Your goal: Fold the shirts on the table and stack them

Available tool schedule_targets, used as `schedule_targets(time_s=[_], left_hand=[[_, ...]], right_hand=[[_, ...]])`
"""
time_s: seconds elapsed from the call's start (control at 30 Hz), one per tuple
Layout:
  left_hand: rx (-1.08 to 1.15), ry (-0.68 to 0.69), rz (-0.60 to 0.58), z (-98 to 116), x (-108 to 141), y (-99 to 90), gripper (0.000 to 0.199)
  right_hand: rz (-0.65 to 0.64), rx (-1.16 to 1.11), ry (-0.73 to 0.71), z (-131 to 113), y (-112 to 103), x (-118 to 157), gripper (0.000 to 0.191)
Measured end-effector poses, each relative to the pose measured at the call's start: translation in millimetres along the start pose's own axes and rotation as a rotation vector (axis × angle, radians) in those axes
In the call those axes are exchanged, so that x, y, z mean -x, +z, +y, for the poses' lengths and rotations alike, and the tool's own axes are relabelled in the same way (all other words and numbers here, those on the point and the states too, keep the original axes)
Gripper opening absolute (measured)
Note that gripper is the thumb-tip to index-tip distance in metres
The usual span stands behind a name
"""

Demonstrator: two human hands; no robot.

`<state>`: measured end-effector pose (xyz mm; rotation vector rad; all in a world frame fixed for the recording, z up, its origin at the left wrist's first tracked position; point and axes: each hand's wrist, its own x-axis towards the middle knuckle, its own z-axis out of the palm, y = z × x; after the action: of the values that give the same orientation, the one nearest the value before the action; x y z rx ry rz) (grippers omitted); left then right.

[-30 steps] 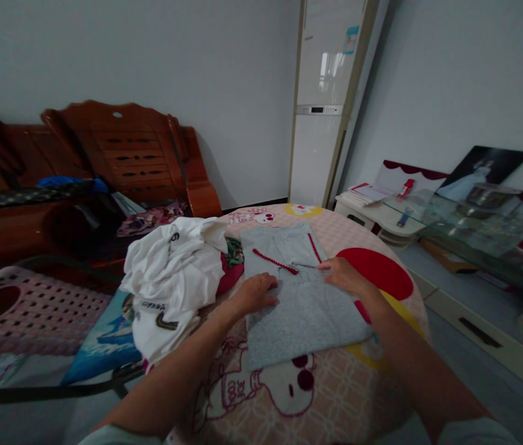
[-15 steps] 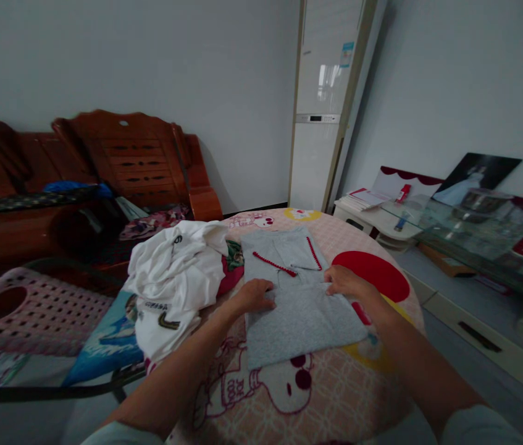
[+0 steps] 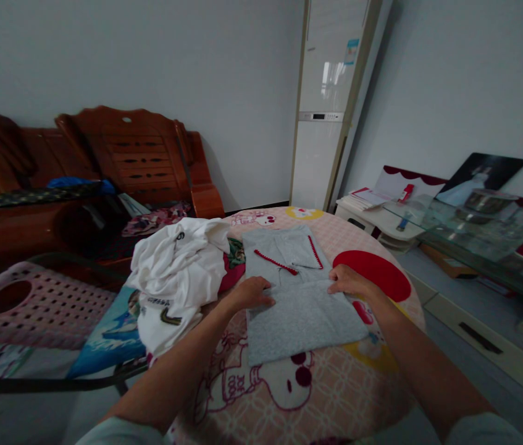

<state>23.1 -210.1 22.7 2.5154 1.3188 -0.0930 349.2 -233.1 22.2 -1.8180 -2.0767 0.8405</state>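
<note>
A grey garment (image 3: 305, 324) with red scalloped trim lies on the round table, its near part folded up over the middle in a straight-edged panel. My left hand (image 3: 252, 293) is at the left end of the fold, thumb and fingers closed on the cloth edge. At the right end, my right hand (image 3: 350, 282) pinches the corner of the same panel. Beyond the fold, two strips of red trim (image 3: 315, 252) show on the upper part. What lies beneath the fold is hidden.
White crumpled clothing (image 3: 180, 266) is heaped at the table's left, over dark red and green cloth. The patterned tablecloth (image 3: 335, 402) covers the table. A pink woven chair back (image 3: 52, 309) stands left, a wooden sofa (image 3: 136, 161) behind, a glass-topped cabinet (image 3: 488, 241) right.
The view has shifted slightly. My right hand has moved a little to the right along the panel's edge; my left hand stays at the left edge.
</note>
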Motion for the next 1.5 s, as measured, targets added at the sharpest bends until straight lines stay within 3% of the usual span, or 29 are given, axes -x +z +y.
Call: schedule_targets(time_s=[0.1, 0.2, 0.27, 0.33, 0.43, 0.6, 0.73, 0.83, 1.03, 1.2, 1.33, 1.43, 1.5], left_hand=[[0.131, 0.022, 0.01, -0.2, -0.1, 0.8, 0.029], [0.215, 0.029, 0.012, 1.1, 0.8, 1.6, 0.035], [0.259, 0.026, 0.029, 3.0, 2.6, 1.8, 0.029], [0.292, 0.028, 0.061, 5.3, 5.7, 0.5, 0.023], [0.298, 0.061, 0.124, 7.4, 11.3, -7.7, 0.019], [0.249, 0.13, 0.284, 3.3, 13.7, -40.4, 0.014], [0.152, 0.078, 0.413, -5.9, 0.4, -73.1, 0.015], [0.04, -0.011, 0.46, -16.4, -20.3, -91.3, 0.018], [-0.054, -0.131, 0.45, -43.3, -70.7, -105.1, 0.024], [-0.115, -0.222, 0.449, -53.2, -97.1, -114.5, 0.03], [-0.143, -0.315, 0.433, -53.3, -116.8, -108.5, 0.031], [-0.15, -0.365, 0.455, -47.2, -127.5, -84.4, 0.034], [-0.161, -0.289, 0.518, -38.9, -129.0, -61.6, 0.041]], right_hand=[[0.049, -0.239, -0.046, 0.3, 0.4, 6.1, 0.017], [-0.015, -0.41, 0.053, 1.4, 6.6, 10.9, 0.027], [-0.017, -0.42, 0.161, 1.5, 12.0, 13.2, 0.026], [0.071, -0.371, 0.199, -0.2, 14.6, 15.2, 0.025], [0.206, -0.281, 0.096, -9.0, 6.8, 18.5, 0.023], [0.306, -0.153, -0.122, -37.7, -32.1, 13.3, 0.014], [0.474, -0.03, -0.233, -53.9, -57.4, -14.1, 0.011], [0.556, 0.073, -0.228, -57.9, -65.4, -44.9, 0.013], [0.598, 0.242, -0.053, -65.2, -66.6, -101.4, 0.022], [0.615, 0.304, 0.026, -70.2, -67.1, -139.0, 0.029], [0.616, 0.332, 0.07, -65.7, -55.3, -165.2, 0.034], [0.56, 0.344, 0.098, -59.7, -32.1, -171.5, 0.042], [0.507, 0.344, 0.063, -56.3, -13.3, -167.7, 0.046]])
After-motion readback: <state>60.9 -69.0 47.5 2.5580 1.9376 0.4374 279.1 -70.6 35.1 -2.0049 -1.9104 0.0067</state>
